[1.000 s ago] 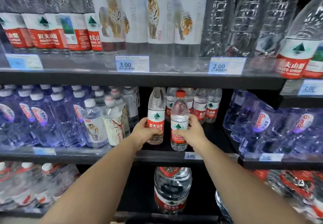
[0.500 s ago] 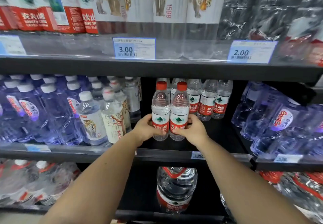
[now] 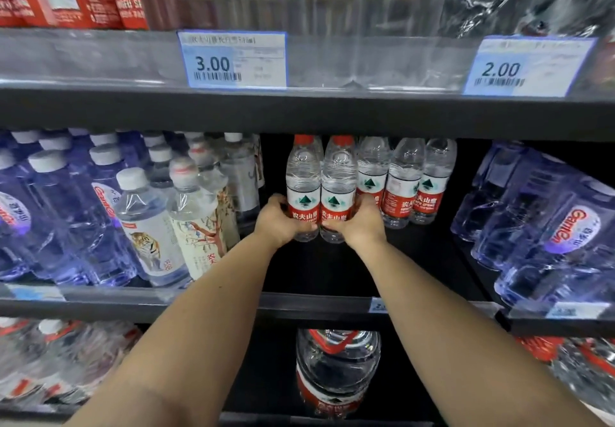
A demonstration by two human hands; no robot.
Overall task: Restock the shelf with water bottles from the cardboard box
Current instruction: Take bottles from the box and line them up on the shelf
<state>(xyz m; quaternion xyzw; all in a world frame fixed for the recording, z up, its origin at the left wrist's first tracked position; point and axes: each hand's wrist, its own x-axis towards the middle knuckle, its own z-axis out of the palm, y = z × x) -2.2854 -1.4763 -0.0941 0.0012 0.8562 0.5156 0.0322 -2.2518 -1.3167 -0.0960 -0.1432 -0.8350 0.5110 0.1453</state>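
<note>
- Gripping 2 water bottles side by side, the left hand (image 3: 281, 222) curls its fingers round the lower label of the left bottle (image 3: 303, 177). The right hand (image 3: 361, 223) does the same on the right bottle (image 3: 337, 180).
- Both thumbs lie across the front, nearly meeting where the 2 bottles touch. The fingertips on the far sides are hidden, so how far they wrap cannot be told.
- Holding low on the red band seems meant to squeeze the pair into 1 block. It also leaves the shoulders and caps free beneath the upper shelf edge (image 3: 299, 113).
- Both bottles stand upright, long axis vertical, red caps up and labels facing the camera. Whether their bases rest on the middle shelf (image 3: 326, 270) or hang just above it cannot be told.
- Just beyond the right hand's fingers stands a row of 3 matching bottles (image 3: 404, 183), the nearest close against the right bottle. The pair appears placed to extend that row leftward.
- Outside the left hand's fingers there is a dark gap, then the tiger-label bottles (image 3: 146, 227).
- Back from the fingers toward the wrists, bare dark shelf runs to the front rail, with room for more rows.
- The cardboard box is not in view.
</note>
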